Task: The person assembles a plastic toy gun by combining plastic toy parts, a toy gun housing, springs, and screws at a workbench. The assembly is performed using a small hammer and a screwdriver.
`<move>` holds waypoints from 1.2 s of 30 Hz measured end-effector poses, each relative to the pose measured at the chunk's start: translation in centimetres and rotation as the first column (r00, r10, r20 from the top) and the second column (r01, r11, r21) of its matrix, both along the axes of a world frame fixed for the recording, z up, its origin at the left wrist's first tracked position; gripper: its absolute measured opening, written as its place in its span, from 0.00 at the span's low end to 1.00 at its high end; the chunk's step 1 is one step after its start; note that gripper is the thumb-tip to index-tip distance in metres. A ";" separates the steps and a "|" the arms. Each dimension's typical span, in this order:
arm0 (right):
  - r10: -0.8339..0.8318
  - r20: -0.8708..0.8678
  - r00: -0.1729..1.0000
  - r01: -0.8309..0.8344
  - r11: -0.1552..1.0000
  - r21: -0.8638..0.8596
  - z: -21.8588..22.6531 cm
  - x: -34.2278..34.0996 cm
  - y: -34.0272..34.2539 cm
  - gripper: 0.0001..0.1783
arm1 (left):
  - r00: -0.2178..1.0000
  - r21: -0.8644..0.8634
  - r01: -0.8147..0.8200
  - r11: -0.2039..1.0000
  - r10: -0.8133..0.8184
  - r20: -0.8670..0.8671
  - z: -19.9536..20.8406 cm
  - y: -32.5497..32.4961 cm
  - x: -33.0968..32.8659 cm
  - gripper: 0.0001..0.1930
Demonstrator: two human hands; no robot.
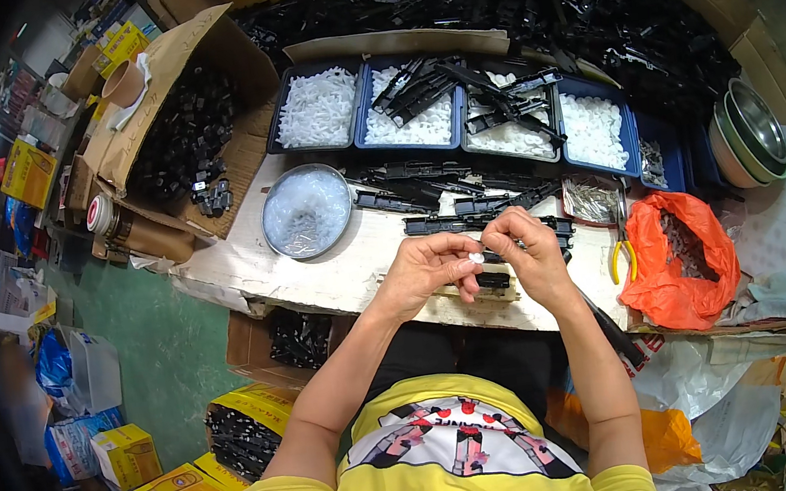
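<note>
My left hand (425,271) and my right hand (530,254) meet above the front edge of the white worktable (319,273). Between the fingertips of both hands is a small white plastic piece (475,258). My right hand also grips a black plastic part (495,251), mostly hidden by the fingers. More long black plastic parts (445,191) lie on the table just beyond my hands. A round metal bowl of small clear pieces (307,212) stands to the left of them.
Blue trays of white pieces (317,109) line the back, behind them a big heap of black parts (579,1). An orange plastic bag (680,256), yellow-handled pliers (622,253) and stacked metal bowls (749,132) are at the right. Cardboard boxes of black parts (182,139) stand at the left.
</note>
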State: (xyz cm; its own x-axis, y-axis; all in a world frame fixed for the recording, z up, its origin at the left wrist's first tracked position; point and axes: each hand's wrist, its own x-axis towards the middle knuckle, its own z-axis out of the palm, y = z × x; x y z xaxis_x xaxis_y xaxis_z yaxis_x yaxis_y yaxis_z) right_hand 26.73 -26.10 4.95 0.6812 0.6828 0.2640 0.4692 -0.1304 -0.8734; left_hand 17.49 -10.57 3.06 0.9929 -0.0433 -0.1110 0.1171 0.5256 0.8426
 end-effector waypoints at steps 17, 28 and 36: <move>-0.166 -0.461 0.872 0.225 0.971 0.076 -1.3 -3.1 1.3 0.05 | 0.954 0.011 -0.291 0.957 0.289 0.085 -2.6 -2.2 -1.6 0.08; -0.151 0.460 0.875 0.166 0.986 0.009 -0.7 -3.6 0.9 0.06 | 0.948 0.000 -0.318 0.948 0.318 0.032 -2.7 -1.6 -1.8 0.08; 0.007 0.575 0.818 0.097 0.984 -0.151 -2.8 -3.1 0.1 0.06 | 0.874 0.782 -0.482 0.394 0.164 0.456 -2.1 1.2 -2.6 0.12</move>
State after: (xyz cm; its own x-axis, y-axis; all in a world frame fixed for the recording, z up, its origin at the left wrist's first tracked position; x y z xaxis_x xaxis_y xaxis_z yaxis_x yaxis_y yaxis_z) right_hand 23.67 -26.01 2.16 0.4737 0.7241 0.5013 0.8665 -0.2813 -0.4124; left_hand 14.90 -9.41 0.92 0.8948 0.2463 0.3723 -0.1946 -0.5355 0.8218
